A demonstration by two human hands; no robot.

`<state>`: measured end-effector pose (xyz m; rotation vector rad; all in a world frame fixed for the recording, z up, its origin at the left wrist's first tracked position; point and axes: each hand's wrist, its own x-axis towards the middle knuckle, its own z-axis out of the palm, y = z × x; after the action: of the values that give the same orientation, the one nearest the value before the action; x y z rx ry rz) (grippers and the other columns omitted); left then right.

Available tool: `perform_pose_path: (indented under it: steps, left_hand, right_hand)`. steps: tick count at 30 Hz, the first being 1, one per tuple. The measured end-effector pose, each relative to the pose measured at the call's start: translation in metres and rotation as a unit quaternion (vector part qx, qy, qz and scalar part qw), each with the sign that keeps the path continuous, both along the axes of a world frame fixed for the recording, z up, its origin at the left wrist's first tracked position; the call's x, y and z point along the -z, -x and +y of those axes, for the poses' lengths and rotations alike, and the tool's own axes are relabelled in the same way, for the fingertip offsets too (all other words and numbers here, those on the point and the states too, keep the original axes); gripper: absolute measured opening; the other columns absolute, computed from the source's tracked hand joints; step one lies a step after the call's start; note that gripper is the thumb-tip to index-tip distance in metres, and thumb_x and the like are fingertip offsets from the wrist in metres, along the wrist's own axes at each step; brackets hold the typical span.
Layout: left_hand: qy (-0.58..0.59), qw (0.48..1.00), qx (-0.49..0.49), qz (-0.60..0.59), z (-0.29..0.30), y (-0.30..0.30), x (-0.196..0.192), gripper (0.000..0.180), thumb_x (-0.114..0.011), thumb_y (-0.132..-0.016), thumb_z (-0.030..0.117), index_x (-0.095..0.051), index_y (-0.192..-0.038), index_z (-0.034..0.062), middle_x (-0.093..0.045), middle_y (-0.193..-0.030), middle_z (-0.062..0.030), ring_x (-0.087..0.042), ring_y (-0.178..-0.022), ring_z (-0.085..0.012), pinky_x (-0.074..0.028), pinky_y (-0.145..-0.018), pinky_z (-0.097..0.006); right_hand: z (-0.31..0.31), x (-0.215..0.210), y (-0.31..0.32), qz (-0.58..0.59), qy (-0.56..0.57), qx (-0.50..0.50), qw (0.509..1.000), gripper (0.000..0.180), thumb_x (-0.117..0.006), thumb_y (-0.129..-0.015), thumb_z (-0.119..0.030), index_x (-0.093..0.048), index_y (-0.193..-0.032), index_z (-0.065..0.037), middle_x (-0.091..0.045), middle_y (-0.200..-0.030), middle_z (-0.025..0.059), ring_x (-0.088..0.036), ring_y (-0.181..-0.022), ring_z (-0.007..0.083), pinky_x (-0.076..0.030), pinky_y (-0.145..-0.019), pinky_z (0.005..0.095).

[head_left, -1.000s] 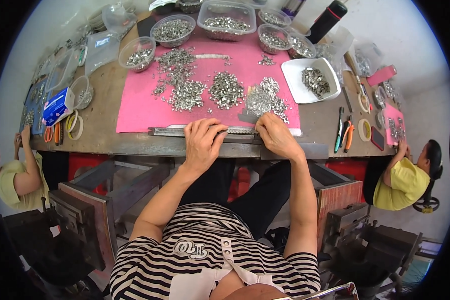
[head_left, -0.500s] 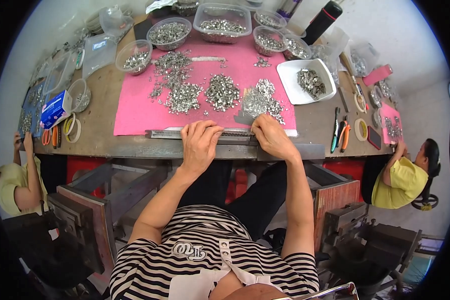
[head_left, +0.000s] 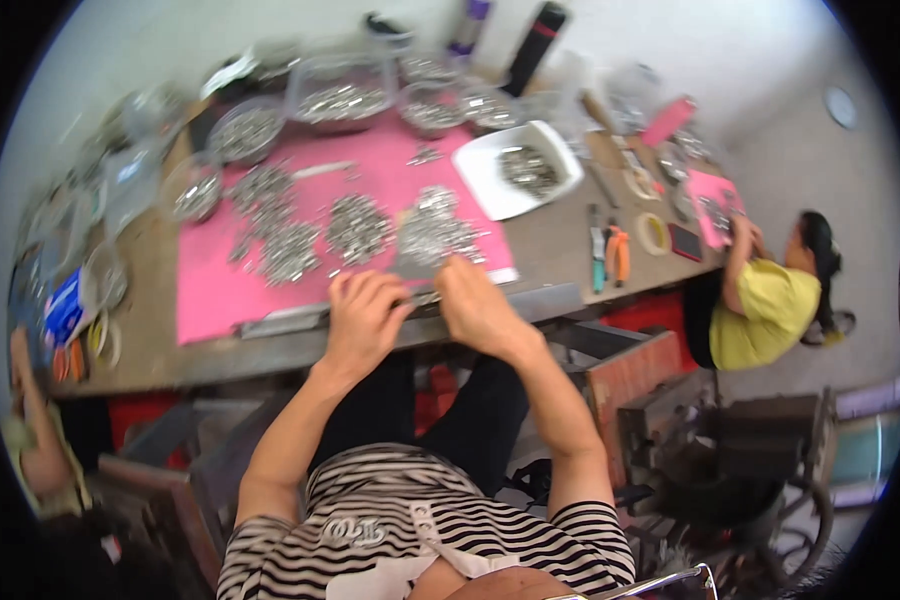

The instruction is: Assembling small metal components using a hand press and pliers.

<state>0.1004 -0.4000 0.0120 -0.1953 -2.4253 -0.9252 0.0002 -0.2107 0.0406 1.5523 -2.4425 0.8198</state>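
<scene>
1. I see my left hand [head_left: 362, 318] curled, its grip pinching the long flat grey metal strip [head_left: 410, 303] at frame centre.
2. My right hand [head_left: 478, 306] presses flat on that strip, beside small silvery metal parts [head_left: 358, 226] on the pink mat [head_left: 210, 290] on the worktop [head_left: 560, 245].

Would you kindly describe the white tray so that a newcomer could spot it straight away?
Start at the pink mat covering the middle of the workbench. Just off its far right corner sits the white tray, squarish and holding a small heap of metal parts. Its neighbours along the back are clear round bowls; it alone is white and opaque.
</scene>
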Motion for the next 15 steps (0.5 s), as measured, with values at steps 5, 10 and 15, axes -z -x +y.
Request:
perform_pose_path:
  steps: [5, 10, 15]
  left_hand:
    - [-0.339, 0.906, 0.135, -0.216, 0.013, -0.004, -0.016, 0.01, -0.069, -0.093, 0.009, -0.064, -0.101, 0.0063, -0.066, -0.091, -0.0022, -0.064, -0.087, -0.0131, -0.048, -0.085, -0.031]
    - [-0.538, 0.704, 0.275, -0.374, 0.028, 0.01, -0.003, 0.015, -0.065, -0.1, 0.014, -0.058, -0.11, 0.0047, -0.065, -0.085, -0.002, -0.061, -0.08, -0.0083, -0.049, -0.077, -0.023]
    - [-0.556, 0.674, 0.288, -0.393, 0.041, 0.02, -0.014, 0.019, -0.059, -0.104, 0.018, -0.06, -0.116, 0.0031, -0.071, -0.093, -0.0072, -0.052, -0.072, -0.0073, -0.045, -0.072, -0.022]
  right_hand:
    - [0.036, -0.024, 0.006, -0.061, 0.093, 0.057, 0.992, 0.01, -0.059, -0.09, 0.001, -0.054, -0.099, 0.001, -0.056, -0.094, 0.0188, -0.059, -0.087, 0.038, -0.048, -0.078, 0.0446]
    - [0.14, 0.013, 0.085, 0.044, 0.105, 0.376, 0.92, 0.02, -0.07, -0.09, -0.011, -0.06, -0.102, 0.002, -0.06, -0.099, 0.0196, -0.059, -0.094, 0.0378, -0.048, -0.084, 0.0442]
    - [0.183, 0.055, 0.11, 0.175, -0.072, 0.446, 0.875, 0.04, -0.078, -0.085, -0.027, -0.062, -0.109, 0.0, -0.061, -0.108, 0.0193, -0.057, -0.103, 0.0382, -0.044, -0.091, 0.0497]
